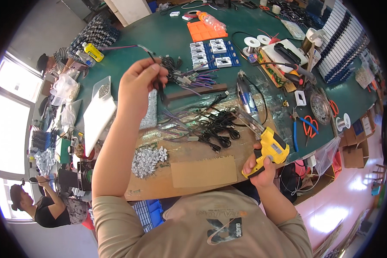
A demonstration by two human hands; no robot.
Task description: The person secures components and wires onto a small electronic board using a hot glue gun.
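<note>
My left hand (135, 88) is raised over the left part of the table, with thumb and fingers pinched on a black cable (161, 91). Thin purple wires lead off the cable's upper end toward the left. Low on the right, my right hand (262, 174) grips a yellow soldering gun (271, 148) by its handle, its metal nose pointing up and left. Coiled black cables (219, 122) with purple-grey wire ends lie between my hands. A heap of small white-grey parts (148, 163) sits beside a cardboard piece (204, 172) near the table's front edge.
A blue heat-gun-like tool (246, 94) lies beyond the soldering gun. Pliers (295, 133), orange scissors (310, 127) and solder spools (251, 42) are on the right. White fixtures (217, 45) stand at the back. Two people are at the left.
</note>
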